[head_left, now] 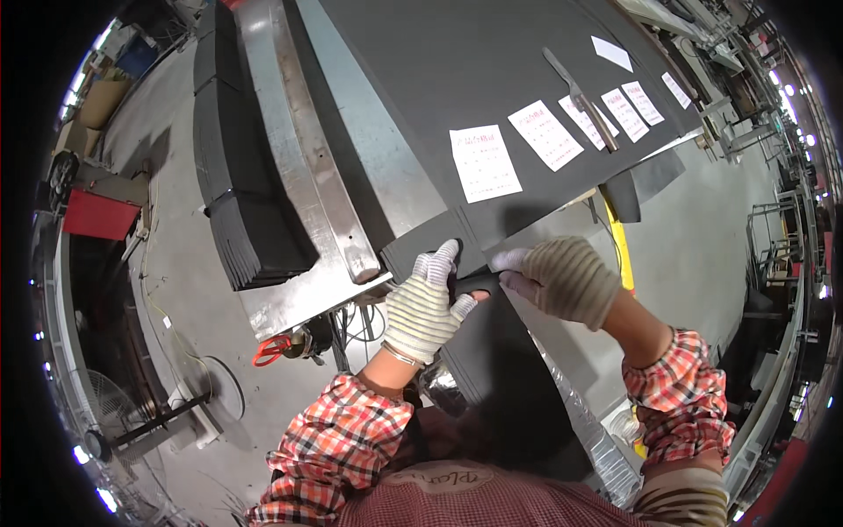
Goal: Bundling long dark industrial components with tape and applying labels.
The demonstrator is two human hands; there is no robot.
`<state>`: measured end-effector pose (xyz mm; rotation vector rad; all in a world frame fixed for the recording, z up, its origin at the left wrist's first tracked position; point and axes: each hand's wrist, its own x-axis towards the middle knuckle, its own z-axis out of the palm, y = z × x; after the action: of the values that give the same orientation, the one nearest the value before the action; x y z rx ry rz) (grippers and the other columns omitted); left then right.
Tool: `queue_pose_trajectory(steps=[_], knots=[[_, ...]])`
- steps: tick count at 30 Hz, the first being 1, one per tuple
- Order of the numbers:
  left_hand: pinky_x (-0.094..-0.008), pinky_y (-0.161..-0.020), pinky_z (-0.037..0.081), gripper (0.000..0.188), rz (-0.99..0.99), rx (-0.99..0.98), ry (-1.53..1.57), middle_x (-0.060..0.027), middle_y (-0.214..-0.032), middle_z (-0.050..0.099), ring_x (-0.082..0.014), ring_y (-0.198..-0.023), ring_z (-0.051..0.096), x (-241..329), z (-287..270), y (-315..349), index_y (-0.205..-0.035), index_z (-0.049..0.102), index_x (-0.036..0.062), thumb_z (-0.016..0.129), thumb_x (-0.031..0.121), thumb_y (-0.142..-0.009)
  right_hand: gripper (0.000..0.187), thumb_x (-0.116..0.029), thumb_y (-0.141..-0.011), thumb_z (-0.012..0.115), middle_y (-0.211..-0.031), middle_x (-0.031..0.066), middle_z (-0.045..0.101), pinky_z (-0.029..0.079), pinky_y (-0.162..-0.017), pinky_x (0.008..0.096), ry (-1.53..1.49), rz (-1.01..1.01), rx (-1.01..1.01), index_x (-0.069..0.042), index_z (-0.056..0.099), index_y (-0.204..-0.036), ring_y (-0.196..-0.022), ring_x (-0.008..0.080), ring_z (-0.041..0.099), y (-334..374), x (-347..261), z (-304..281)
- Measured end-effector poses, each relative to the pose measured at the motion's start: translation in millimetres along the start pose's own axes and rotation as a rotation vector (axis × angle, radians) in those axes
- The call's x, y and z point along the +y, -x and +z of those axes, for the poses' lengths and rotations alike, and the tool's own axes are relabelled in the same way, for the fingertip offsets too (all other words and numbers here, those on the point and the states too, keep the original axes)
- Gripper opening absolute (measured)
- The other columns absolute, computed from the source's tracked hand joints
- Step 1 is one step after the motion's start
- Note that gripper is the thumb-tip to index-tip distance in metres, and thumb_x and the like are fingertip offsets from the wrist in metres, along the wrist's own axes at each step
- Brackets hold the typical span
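My left hand (423, 307), in a striped work glove with the thumb tip bare, presses on the near end of a thin stack of dark grey strips (428, 243), its thumb and forefinger around a black strip (479, 282). My right hand (566, 281), gloved alike, is closed in a pinch at the right end of that black strip. The strips lie at the near corner of a table covered by a large dark grey sheet (413, 53). Just beyond my hands, a printed white paper slip (486, 163) lies flat on the sheet.
Several more white slips (545, 135) and a long narrow metal tool (580, 98) lie farther right. On the left are a long metal bar (320, 149) and stacked black strips (241, 176). Orange-red handles (272, 350) hang below the table edge. A fan (110, 408) stands lower left.
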<state>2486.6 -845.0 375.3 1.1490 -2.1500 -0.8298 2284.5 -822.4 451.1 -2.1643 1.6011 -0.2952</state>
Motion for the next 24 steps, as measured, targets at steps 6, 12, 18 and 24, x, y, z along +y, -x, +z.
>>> queue_pose_trajectory(steps=[6, 12, 18, 24], knots=[[-0.0311, -0.067, 0.05, 0.086, 0.085, -0.114, 0.104, -0.0128, -0.097, 0.059, -0.0221, -0.075, 0.061, -1, -10, -16, -0.136, 0.038, 0.0035, 0.081, 0.033, -0.067, 0.019, -0.02, -0.084, 0.054, -0.087, 0.0142, 0.066, 0.049, -0.069, 0.039, 0.067, 0.551, -0.271, -0.008, 0.067, -0.091, -0.075, 0.0297, 0.063, 22, 103, 170], [-0.0273, -0.076, 0.048, 0.077, -0.403, 0.258, 0.656, -0.0119, -0.104, 0.059, -0.0163, -0.087, 0.057, -100, -59, -61, -0.14, 0.028, -0.0011, 0.066, 0.003, -0.074, 0.031, -0.027, -0.09, 0.057, -0.082, 0.004, 0.062, 0.047, -0.065, 0.0278, -1.022, 0.877, 0.103, -0.002, 0.062, -0.107, -0.07, 0.014, 0.057, 82, 103, 150], [-0.028, -0.064, 0.048, 0.064, -0.458, 0.072, 0.785, -0.0099, -0.085, 0.059, -0.0164, -0.07, 0.057, -89, -36, -184, -0.133, 0.035, 0.0011, 0.067, 0.01, -0.078, 0.05, -0.036, -0.093, 0.052, -0.094, 0.0065, 0.062, 0.047, -0.06, 0.0249, -1.338, 0.682, 0.532, -0.001, 0.046, -0.129, -0.069, 0.0117, 0.056, 162, 106, 120], [-0.0335, -0.071, 0.049, 0.061, -0.152, 0.307, 0.406, -0.0147, -0.093, 0.062, -0.0229, -0.077, 0.06, -78, -18, -196, -0.126, 0.044, -0.0001, 0.073, 0.016, -0.074, 0.074, -0.034, -0.075, 0.076, -0.117, 0.015, 0.058, 0.05, -0.078, 0.0332, -0.966, 0.413, 0.196, -0.001, 0.042, -0.132, -0.089, 0.0211, 0.061, 217, 18, 92]])
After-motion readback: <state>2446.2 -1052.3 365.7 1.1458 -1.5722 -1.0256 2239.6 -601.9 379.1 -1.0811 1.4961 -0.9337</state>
